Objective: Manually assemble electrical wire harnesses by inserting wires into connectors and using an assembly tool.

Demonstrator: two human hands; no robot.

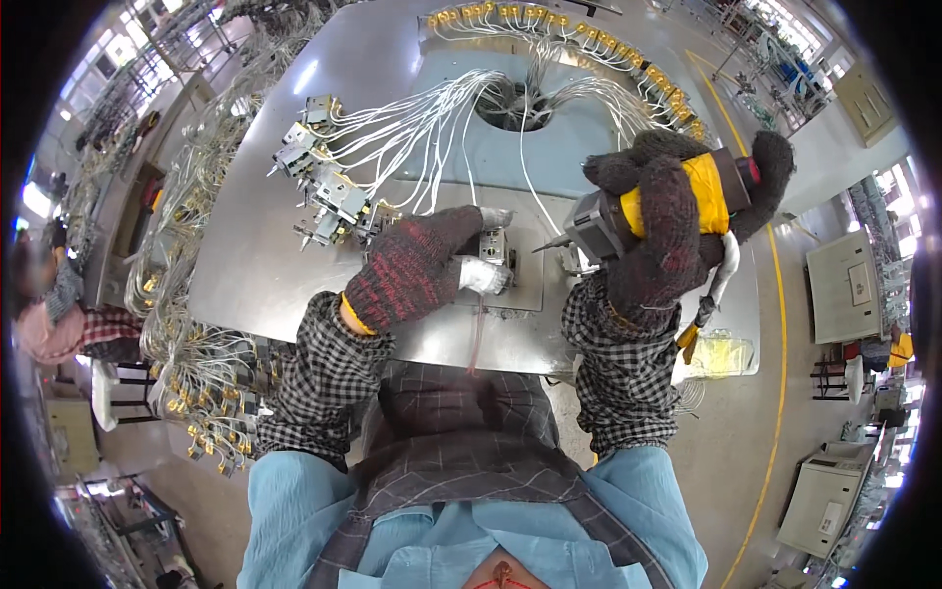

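My left hand (407,263), in a dark red-flecked knit glove with silvery-white wrapped fingertips, is closed around a small metal terminal block (495,249) on a plate on the bench. In my gloved right hand (671,218) is a power screwdriver (595,228), its grey head showing and its body wrapped in yellow tape. The driver's thin bit points left toward the block, with a gap between them. Part of the block is hidden behind the left fingers. A thin reddish wire (478,339) hangs from below the block over the bench's near edge.
Several metal assemblies (339,196) with white wires lie left on the metal bench (240,255). The wires enter a round hole (510,108). Brass-coloured terminals (599,39) curve along the far edge. Wire bundles (196,245) hang at left; a person (59,319) sits beyond.
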